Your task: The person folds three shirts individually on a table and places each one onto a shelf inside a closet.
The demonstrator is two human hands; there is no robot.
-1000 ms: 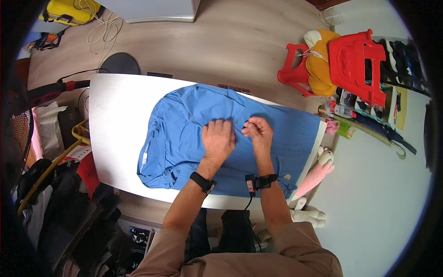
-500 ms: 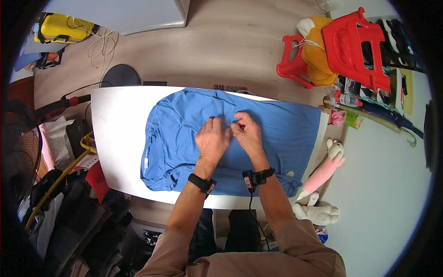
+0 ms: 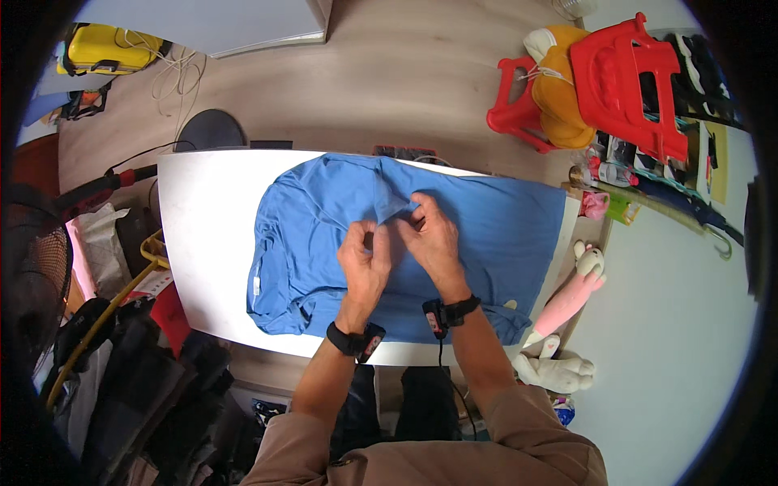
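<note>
A blue garment (image 3: 502, 235) lies spread on the white tabletop (image 3: 207, 235), its collar end with a small white label to the left. My left hand (image 3: 365, 259) grips a small raised fold of the fabric near the garment's middle, fingers bent together. My right hand (image 3: 429, 239) is just right of it, fingers closed on the same lifted cloth, a little higher up. Both wrists wear black bands with small devices.
Red plastic stools (image 3: 616, 73) with orange-yellow cushions stand beyond the table's right end, near plush toys (image 3: 567, 300) and a cluttered rack. A yellow case (image 3: 109, 49) and cables lie at the back left; dark items (image 3: 113, 405) are piled at the lower left.
My hands have gone from resting on the flat fabric to lifting a small flap between them. My left hand has turned so its thumb shows, and its fingertips are a little lower in view.
</note>
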